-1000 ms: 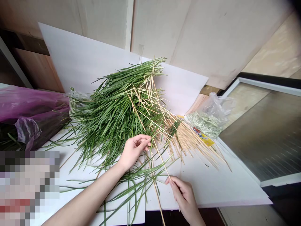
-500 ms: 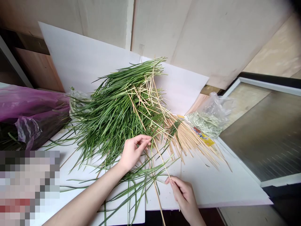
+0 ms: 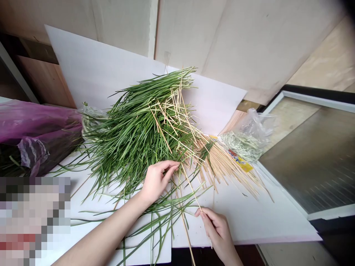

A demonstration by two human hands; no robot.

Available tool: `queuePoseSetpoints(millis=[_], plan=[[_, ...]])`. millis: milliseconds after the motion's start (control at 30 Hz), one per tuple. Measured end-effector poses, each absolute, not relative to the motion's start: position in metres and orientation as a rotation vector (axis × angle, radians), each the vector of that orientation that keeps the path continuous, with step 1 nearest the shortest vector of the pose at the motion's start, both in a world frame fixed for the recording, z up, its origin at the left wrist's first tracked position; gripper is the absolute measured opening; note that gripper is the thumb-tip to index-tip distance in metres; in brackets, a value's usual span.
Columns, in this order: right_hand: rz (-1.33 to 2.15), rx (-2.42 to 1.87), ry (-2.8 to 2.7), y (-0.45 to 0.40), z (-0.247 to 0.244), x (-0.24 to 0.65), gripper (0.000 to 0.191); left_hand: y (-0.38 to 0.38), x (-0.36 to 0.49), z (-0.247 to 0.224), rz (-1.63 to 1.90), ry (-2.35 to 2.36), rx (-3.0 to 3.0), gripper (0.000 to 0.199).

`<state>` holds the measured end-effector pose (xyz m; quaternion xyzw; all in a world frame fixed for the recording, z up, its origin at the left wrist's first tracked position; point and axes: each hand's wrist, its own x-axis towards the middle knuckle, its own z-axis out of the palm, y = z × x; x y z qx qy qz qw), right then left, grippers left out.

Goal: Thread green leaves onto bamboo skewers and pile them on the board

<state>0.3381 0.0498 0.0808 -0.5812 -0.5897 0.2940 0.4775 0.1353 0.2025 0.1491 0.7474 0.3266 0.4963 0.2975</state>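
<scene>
My right hand (image 3: 217,231) pinches the lower end of a thin wooden skewer (image 3: 192,187), which slants up and left. At its upper end my left hand (image 3: 159,179) is closed, thumb against fingertips; a bit of green chive seems to be pinched there with the skewer tip, too small to make out fully. Behind my left hand lies a large heap of garlic chives (image 3: 130,136) with several skewered pieces on top. Loose chive leaves (image 3: 163,205) hang across the table's front edge below my hands.
A spread bundle of bare skewers (image 3: 230,166) lies to the right, on a yellow packet (image 3: 244,165). Clear bag with pale green strips (image 3: 242,142) stands behind it. At left is a purple plastic bag (image 3: 41,122). White boards (image 3: 216,99) lean on the back wall.
My left hand has shifted very slightly to the right along the skewer tip. My right hand and everything else look unmoved.
</scene>
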Motion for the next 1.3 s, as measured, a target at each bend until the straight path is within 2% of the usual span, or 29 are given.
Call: queuePoseSetpoints(millis=[167,400,567,767,867,1067,1200,1300], plan=[[0.703,-1.427,-1.43,0.05,0.08,0.338,0.043,0.201,0.138,0.144,1.23,0.796,2.074,0.022],[0.763,-1.455,-1.408,0.049,0.081,0.338,0.042,0.191,0.144,0.141,0.928,0.541,2.288,0.025],[0.714,-1.455,-1.396,0.049,0.083,0.336,0.042,0.19,0.144,0.146,0.842,0.459,2.226,0.024],[0.715,-1.446,-1.393,0.049,0.082,0.337,0.043,0.2,0.142,0.143,0.877,0.718,2.176,0.028],[0.737,-1.427,-1.388,0.049,0.081,0.337,0.041,0.203,0.143,0.136,0.783,0.875,2.355,0.019],[0.761,-1.43,-1.401,0.049,0.083,0.338,0.04,0.202,0.145,0.127,0.598,0.905,2.543,0.028],[0.781,-1.434,-1.399,0.048,0.084,0.338,0.039,0.203,0.145,0.128,0.663,0.869,2.369,0.035],[0.795,-1.436,-1.39,0.048,0.084,0.339,0.04,0.205,0.145,0.132,0.79,0.828,2.193,0.026]])
